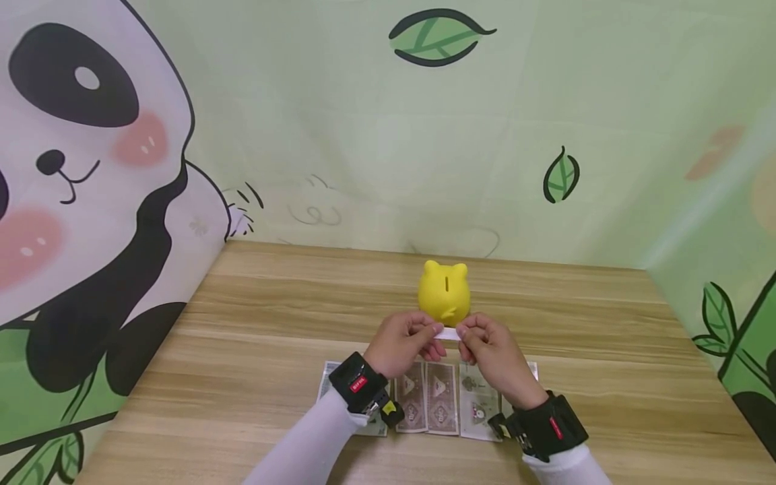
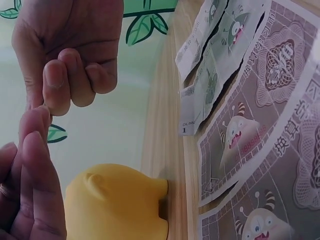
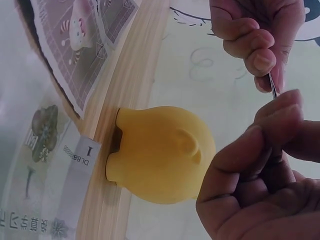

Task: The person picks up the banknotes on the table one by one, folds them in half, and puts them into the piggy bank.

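Observation:
Between the fingertips of both hands is a thin, narrow white strip, held level just in front of the piggy bank. My left hand pinches its left end and my right hand its right end. The right wrist view shows the strip edge-on as a fine line. A yellow piggy bank stands behind the hands, its coin slot on top and curly tail towards me. Below the hands lie brown play banknotes and greenish play banknotes in a row, partly hidden by the wrists.
The wood-grain table meets a pale green backdrop behind the piggy bank. A large printed panda covers the left side wall. Black camera straps sit on both wrists above the banknotes.

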The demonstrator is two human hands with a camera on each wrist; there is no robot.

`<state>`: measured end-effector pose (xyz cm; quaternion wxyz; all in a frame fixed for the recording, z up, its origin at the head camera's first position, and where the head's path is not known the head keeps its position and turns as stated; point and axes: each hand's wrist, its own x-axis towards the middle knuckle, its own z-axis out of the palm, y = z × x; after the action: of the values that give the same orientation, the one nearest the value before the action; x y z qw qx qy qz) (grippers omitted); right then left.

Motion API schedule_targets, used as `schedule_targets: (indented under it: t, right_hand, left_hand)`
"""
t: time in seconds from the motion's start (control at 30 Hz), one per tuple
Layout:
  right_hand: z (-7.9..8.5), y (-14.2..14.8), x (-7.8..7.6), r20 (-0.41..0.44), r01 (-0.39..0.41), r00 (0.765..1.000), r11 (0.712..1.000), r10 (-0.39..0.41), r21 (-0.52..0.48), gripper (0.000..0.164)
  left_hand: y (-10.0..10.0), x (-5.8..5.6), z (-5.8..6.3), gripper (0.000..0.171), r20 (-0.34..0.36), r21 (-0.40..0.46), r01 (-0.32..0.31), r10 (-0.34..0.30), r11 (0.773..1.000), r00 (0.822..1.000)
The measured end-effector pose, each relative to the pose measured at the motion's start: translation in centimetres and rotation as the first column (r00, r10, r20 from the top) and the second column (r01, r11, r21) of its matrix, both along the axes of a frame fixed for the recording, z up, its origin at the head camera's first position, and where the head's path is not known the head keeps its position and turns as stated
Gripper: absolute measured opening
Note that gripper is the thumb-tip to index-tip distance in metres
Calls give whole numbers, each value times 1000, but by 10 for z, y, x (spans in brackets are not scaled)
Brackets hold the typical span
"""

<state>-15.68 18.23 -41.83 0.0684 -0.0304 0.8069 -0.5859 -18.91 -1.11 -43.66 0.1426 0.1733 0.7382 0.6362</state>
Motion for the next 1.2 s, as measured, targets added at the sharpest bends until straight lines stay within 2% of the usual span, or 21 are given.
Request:
schedule_targets:
  t: [0.17,0.37,0.67,0.87,1.0,1.2]
  right_hand:
    - [-1,-1,0,17,7,1000,1000,-6,-13,20]
    - [0,-1,0,23,17,1000,1000,-17,-17,19]
    - [2,0,2,-11,37,999,999,-37,-6,17]
    - [0,-2,2,-34,-27,999,999,28,30,17]
    - [-2,-2,2,-40,-54,998,998,55,45,18]
    - [-2,-3,2,-12,-72,997,997,72,10,20]
  left_hand:
    - [-2,1,1,20,-23,-22,-27,27,999,999]
    - [-3,1,1,20,-25,-8,-44,44,999,999]
    - [-1,-1,-3,22,-12,14,0,1,1000,1000]
    - [2,-1,-5,18,-40,-5,29,-29,1000,999]
    - [1,0,-4,18,-37,-19,25,-25,1000,999]
    - [0,2,-3,19,-78,-41,1,-4,999,997]
